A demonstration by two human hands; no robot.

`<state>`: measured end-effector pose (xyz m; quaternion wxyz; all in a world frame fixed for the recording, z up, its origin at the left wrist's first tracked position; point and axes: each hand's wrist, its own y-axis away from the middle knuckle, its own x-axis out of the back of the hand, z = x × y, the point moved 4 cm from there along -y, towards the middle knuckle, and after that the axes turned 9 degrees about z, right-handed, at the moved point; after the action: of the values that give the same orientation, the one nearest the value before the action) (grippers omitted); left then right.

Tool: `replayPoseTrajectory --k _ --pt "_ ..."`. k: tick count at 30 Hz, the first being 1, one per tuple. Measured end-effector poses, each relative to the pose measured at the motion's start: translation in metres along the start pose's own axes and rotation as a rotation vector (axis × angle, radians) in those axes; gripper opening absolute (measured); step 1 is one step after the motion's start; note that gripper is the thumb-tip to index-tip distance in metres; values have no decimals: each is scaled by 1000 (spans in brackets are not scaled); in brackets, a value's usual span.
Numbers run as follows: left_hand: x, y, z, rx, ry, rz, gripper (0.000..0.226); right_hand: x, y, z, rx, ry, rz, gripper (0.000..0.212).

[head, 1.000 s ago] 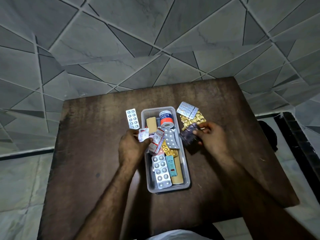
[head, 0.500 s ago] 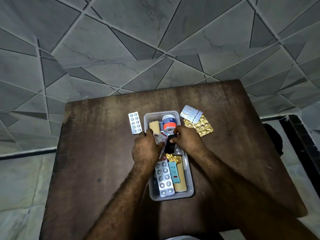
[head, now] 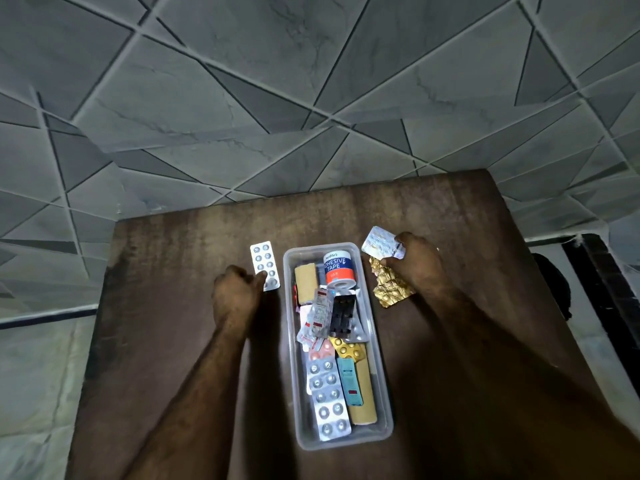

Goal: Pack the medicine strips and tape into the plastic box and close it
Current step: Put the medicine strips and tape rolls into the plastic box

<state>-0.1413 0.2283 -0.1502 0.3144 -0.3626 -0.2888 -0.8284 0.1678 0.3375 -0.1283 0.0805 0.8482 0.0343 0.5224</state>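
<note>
A clear plastic box (head: 379,372) stands open in the middle of the brown table (head: 166,341). It holds several medicine strips and, at its far end, a white, blue and orange roll of adhesive tape (head: 338,268). My left hand (head: 235,292) rests left of the box, fingertips touching the near end of a white blister strip (head: 264,265) that lies flat on the table. My right hand (head: 415,265) is right of the box, fingers pinching a silver strip (head: 381,242) above a crumpled gold foil strip (head: 391,291). No lid is visible.
The table's far edge meets a grey tiled wall (head: 311,98). Pale floor shows past the left edge, and a dark frame (head: 602,289) stands to the right. Bare tabletop lies on both sides of the box.
Both hands left the box, where the dark strip and small strips now lie. The left hand went out to the white strip, the right hand to the silver and gold strips.
</note>
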Motion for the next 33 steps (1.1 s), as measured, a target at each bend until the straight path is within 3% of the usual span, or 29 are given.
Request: replayPoseTrajectory --k 4,9,15,19,22,27,30,33 --pt "-28 -18 -6 -25 -133 -36 68 -15 -18 4 32 111 -67 68" --pt "-32 -15 8 36 -163 4 63 -29 -25 1 77 262 -108 80" --pt "-41 -27 2 108 -122 -25 60 -28 -28 -1 131 300 -59 66" --pt "-41 -30 -3 215 27 -29 59 -27 -27 -4 110 311 -49 63" --pt "-41 -32 -11 225 114 -65 46 -21 -23 -8 68 256 -13 66" --pt "-1 -14 10 44 184 86 20 -2 -3 -25 25 2 126 66" --pt "26 18 31 -160 194 174 20 3 21 -43 68 -76 152 64" --pt "29 53 47 -305 143 155 19 4 46 -61 105 -119 161 61"
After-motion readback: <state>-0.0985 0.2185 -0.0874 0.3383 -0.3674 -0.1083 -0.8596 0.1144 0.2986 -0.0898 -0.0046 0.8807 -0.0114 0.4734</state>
